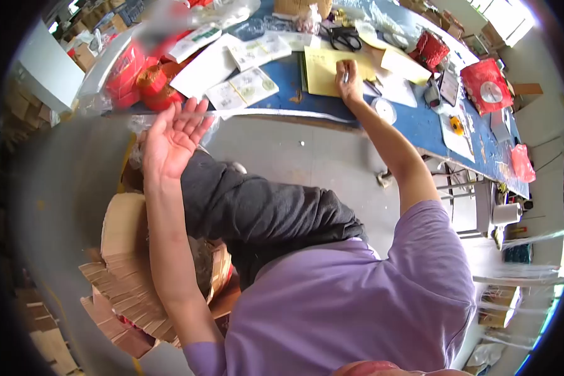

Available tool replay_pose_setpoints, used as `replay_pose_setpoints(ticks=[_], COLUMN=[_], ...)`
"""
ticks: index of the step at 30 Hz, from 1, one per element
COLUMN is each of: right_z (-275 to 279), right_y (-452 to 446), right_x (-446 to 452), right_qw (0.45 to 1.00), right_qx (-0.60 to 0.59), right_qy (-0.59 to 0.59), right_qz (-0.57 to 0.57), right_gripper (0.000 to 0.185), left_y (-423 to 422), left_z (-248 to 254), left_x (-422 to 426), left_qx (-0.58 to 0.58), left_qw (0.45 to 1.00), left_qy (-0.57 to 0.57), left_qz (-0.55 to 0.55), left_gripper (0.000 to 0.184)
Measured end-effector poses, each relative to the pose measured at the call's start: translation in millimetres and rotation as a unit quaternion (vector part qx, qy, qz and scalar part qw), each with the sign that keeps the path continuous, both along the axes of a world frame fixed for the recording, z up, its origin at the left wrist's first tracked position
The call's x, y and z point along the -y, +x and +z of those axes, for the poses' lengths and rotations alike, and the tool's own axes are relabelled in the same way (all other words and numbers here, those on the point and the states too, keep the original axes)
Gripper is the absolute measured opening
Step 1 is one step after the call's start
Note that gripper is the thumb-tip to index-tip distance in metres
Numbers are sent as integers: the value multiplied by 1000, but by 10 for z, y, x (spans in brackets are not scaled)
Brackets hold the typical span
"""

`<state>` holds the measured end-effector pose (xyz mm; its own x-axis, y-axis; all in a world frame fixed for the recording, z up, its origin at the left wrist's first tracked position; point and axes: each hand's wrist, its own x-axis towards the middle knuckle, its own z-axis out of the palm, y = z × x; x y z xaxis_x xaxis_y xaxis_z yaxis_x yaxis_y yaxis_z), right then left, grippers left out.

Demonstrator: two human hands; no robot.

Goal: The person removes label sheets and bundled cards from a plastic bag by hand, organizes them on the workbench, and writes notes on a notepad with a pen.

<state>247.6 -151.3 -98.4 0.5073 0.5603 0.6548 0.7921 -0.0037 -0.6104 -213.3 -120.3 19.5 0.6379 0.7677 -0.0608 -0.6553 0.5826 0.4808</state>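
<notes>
My left hand [177, 139] is held palm up at the table's near edge, fingers spread and nothing in it. Red rolls of ribbon or tape [151, 81] lie just beyond it, beside bundles of printed paper slips [243, 89]. On the yellow notepad [324, 69] rests my right hand [349, 83], its fingers curled closed. A small pale, slim thing shows between those fingers; its kind is not clear. A round clear-and-white object [383, 110] sits near my right wrist.
Black-handled scissors [344, 39] lie at the back of the blue table [413, 135]. To the right are a yellow tape measure [456, 125], a phone-like device [449, 88] and red packages [486, 86]. A torn cardboard box [122, 225] stands below my left arm.
</notes>
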Motion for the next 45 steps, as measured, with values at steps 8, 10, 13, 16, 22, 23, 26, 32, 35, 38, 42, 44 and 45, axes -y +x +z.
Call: replay_pose_setpoints(ticks=[8, 10, 13, 16, 22, 23, 26, 32, 35, 38, 42, 44, 45], right_z=[-37, 94, 567, 1247, 1320, 1266, 1186, 903, 629, 521, 934, 1035, 1047], right_y=[62, 111, -56, -840, -1813, -1787, -1608, -458, 136, 248, -431, -649, -732], right_x=[-12, 20, 194, 701, 1547, 1620, 1786, 2258, 2492, 2503, 2064, 1929, 1890], right_qw=[983, 944, 908, 944, 910, 884, 793, 920, 855, 825, 895, 903, 902], right_qx=[-180, -313, -383, -241, -204, -286, -524, -379, -497, -540, -437, -413, -408], right_qy=[2, 3, 31, -83, -187, -202, 8, 98, 126, 158, 73, 27, 0], right_qz=[32, 100, 165, 207, 309, 310, 311, 17, -77, -47, 47, 117, 143], right_gripper=[24, 31, 32, 29, 25, 27, 20, 17, 17, 14, 10, 10, 10], left_y=[508, 666, 885, 1154, 1407, 1417, 1139, -125, -824, -942, 371, 1117, 1471], left_z=[67, -60, -129, -84, -152, -89, -221, -621, -829, -777, -40, 62, -44], left_x=[591, 673, 782, 880, 856, 829, 613, -75, -196, -45, 516, 806, 943], left_qx=[-75, -60, -36, -69, -36, -16, 81, 214, 224, 216, 155, 68, 63], left_qw=[996, 995, 991, 991, 999, 1000, 994, 955, 946, 946, 981, 995, 994], left_qy=[1, -25, -41, -7, 16, -2, -63, -180, -169, -82, -3, 51, 88], left_qz=[-51, -79, -120, -116, -28, -22, -36, 96, 163, 227, 116, 45, 32], left_gripper=[29, 25, 20, 21, 21, 21, 18, 12, 13, 13, 27, 34, 38])
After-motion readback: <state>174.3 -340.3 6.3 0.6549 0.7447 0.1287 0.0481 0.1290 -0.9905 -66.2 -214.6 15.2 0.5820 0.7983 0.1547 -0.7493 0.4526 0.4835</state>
